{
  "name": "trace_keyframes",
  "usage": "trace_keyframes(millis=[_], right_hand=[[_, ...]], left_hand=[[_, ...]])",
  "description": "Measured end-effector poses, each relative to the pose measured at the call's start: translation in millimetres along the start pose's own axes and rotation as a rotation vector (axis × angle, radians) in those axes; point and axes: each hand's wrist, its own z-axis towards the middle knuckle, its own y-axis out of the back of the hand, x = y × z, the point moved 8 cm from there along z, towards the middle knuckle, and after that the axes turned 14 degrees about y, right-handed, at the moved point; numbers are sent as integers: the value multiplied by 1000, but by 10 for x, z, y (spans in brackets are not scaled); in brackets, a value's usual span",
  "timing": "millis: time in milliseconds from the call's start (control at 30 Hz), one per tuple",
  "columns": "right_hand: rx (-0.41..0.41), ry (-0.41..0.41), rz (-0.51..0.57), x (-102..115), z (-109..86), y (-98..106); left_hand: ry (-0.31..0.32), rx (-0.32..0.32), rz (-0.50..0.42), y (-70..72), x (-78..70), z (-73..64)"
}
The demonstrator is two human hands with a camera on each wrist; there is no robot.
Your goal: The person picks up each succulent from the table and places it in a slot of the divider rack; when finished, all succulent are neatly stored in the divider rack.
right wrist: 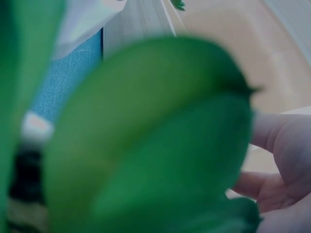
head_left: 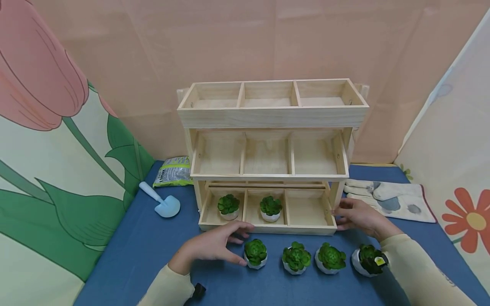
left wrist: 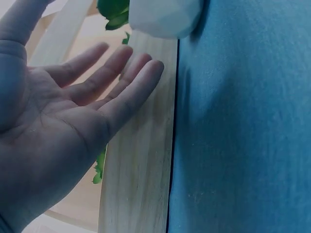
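My left hand (head_left: 218, 243) hovers with fingers apart over the front of the bottom tray of a wooden three-tier shelf (head_left: 272, 118). Its thumb points at a small potted succulent (head_left: 255, 251) on the blue cloth; the left wrist view shows the bare palm and the white pot (left wrist: 165, 17) beyond the fingertips. At the bottom tray's right end, the fingertips of my right hand (head_left: 361, 217) are right at the wooden side. Leaves of a succulent (right wrist: 155, 141) partly hide that hand in the right wrist view. Two potted succulents, one left (head_left: 228, 204), one middle (head_left: 271, 206), sit in the bottom tray.
On the cloth stand more potted succulents, one (head_left: 296, 256) in the middle, another (head_left: 331, 256) beside it and one (head_left: 368, 260) by the right sleeve. A light-blue trowel (head_left: 167, 206) and a bag (head_left: 174, 172) lie left, gloves (head_left: 398, 199) right.
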Motion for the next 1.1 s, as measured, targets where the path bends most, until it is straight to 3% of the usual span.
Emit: trace_keyframes(millis=[367,767,1100], right_hand=[[9,-7,6,4,0,-2],[6,-6,13,-8,0,4],[8,-2,16,-7,-9,-3]], left_hand=[[23,18,3,-111,38,63],[56,-14,112,-170,96,153],[58,-35,118,-177,125,202]])
